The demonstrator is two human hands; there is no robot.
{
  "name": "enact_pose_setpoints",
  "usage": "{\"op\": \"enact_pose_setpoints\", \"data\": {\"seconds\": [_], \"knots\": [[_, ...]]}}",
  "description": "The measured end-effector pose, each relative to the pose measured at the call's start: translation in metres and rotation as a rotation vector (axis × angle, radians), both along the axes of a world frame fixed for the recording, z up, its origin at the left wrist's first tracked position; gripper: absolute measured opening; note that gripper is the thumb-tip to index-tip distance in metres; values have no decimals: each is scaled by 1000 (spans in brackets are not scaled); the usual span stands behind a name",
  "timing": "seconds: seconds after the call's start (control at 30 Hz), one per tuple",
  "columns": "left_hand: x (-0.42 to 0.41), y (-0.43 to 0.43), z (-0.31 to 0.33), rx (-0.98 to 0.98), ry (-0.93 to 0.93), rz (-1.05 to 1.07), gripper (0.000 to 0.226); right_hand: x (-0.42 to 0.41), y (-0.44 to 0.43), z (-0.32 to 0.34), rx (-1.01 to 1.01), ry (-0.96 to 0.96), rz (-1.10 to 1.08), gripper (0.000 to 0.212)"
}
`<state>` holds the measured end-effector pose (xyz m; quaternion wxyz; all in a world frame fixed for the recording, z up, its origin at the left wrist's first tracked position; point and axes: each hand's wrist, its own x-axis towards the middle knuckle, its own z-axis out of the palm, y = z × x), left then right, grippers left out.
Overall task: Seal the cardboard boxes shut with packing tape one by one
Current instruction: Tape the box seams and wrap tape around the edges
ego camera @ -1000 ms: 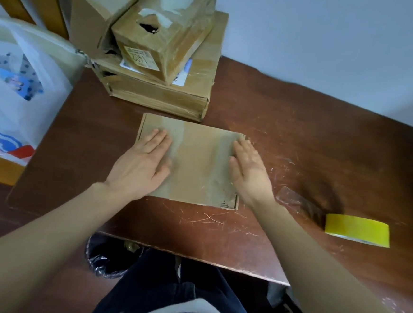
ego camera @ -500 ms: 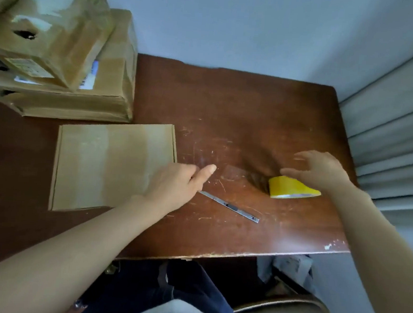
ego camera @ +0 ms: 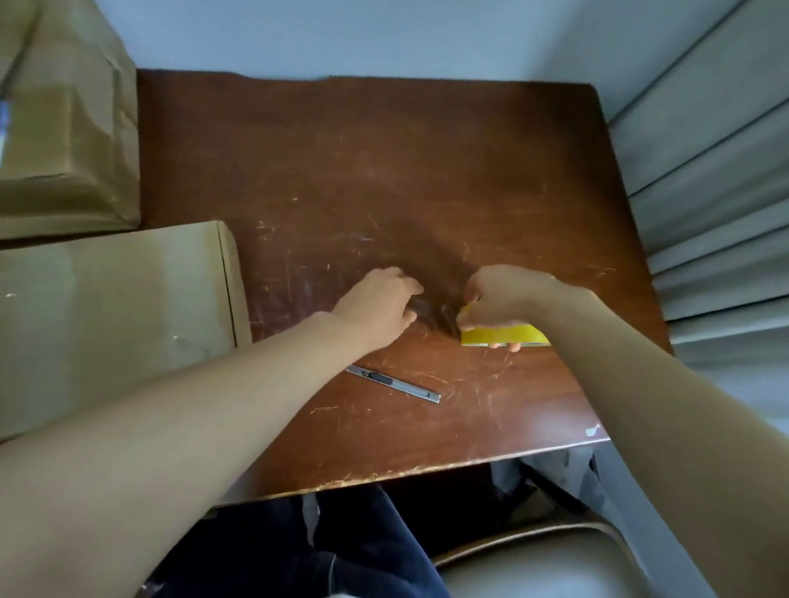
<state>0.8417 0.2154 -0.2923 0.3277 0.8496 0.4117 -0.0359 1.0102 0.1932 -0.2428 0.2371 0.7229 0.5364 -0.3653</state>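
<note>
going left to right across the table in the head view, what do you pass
flat brown cardboard box → left hand → yellow roll of packing tape

Scratched reddish-brown wooden bench (ego camera: 392, 180), chipped pale along near edge. Lying flat toward its front: slim silver metal utility knife (ego camera: 395, 384). Below right, beige cushioned chair seat (ego camera: 539, 588) with wooden rim. At right, pleated grey curtain (ego camera: 748, 161); pale blue wall (ego camera: 311, 14) behind.
</note>
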Motion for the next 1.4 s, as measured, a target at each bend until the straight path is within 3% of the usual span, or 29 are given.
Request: {"op": "enact_pose_setpoints", "data": {"seconds": [0.07,0.27,0.43,0.63,0.73,0.97,1.17,1.4], "knots": [[9,4,-5,-19,23,-48,47,2,-2,0,-38,76,-93,22],[26,10,-13,-44,113,-180,60,-4,-7,-2,53,-90,-36,36],[39,12,-15,-21,146,-274,45,-8,-4,9,117,-159,50,34],[36,18,-16,-80,63,-233,9,-9,-2,25,109,-70,73,27],[36,20,-12,-105,23,-291,21,-9,-7,21,63,-129,181,26],[22,21,8,-59,80,-450,22,-15,-15,25,72,-118,58,45],[-2,19,19,43,28,-423,21,-35,-12,41,16,-33,132,24],[-34,19,36,0,-136,-358,18,-55,-9,71,106,-22,244,23]]}}
